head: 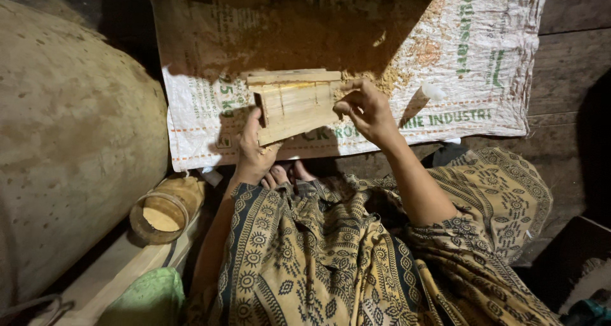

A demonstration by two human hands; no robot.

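Here the left hand (254, 149) grips the wooden piece (296, 103) from below, fingers closed around its lower left corner, held above the woven sack (484, 65). Right hand (368, 108) pinches its right edge, fingertips nearly shut. Best keep the left grip firm and the slats level while the right works. Piece looks pale, slatted, with rough-cut grooves; sawdust (394, 79) sits just behind.

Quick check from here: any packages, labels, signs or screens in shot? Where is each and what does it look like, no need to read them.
Woven sack: spread flat on the floor under the wooden piece both hands hold; white, green print, thin orange lines, sawdust on it.
No signs or screens in view.
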